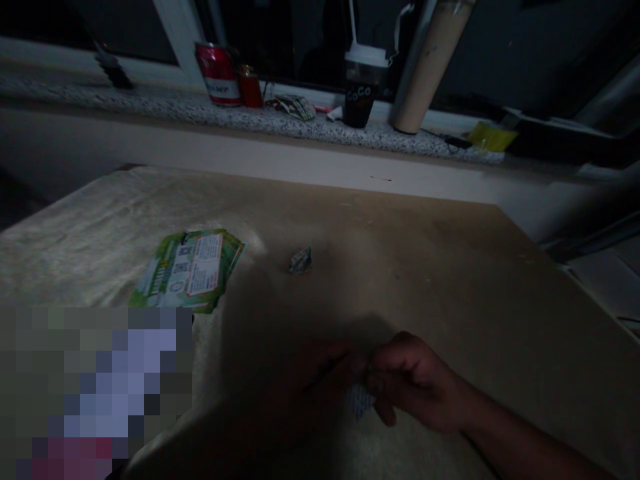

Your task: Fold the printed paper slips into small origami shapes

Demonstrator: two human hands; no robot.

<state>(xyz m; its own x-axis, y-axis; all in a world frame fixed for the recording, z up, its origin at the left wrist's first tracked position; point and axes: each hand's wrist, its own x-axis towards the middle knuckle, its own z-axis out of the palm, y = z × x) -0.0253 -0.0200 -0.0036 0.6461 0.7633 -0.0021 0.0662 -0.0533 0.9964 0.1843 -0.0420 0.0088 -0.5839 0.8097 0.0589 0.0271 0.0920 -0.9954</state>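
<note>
Both hands meet low in the dim view over a tan table [450,280]. My right hand [415,383] is curled, its fingertips pinching a small piece of printed paper [359,400]. My left hand [310,380] lies in deep shadow, fingers bent toward the same paper and touching it. A small folded paper shape [301,261] sits on the table beyond the hands. A stack of green printed leaflets [190,270] lies to the left of it.
A speckled window sill [280,123] runs along the back, bearing a red can [219,73], a small red bottle [250,87], a dark lidded cup with a straw [363,87], a cardboard tube [430,63] and a yellow packet [493,137]. A blurred patch covers the lower left.
</note>
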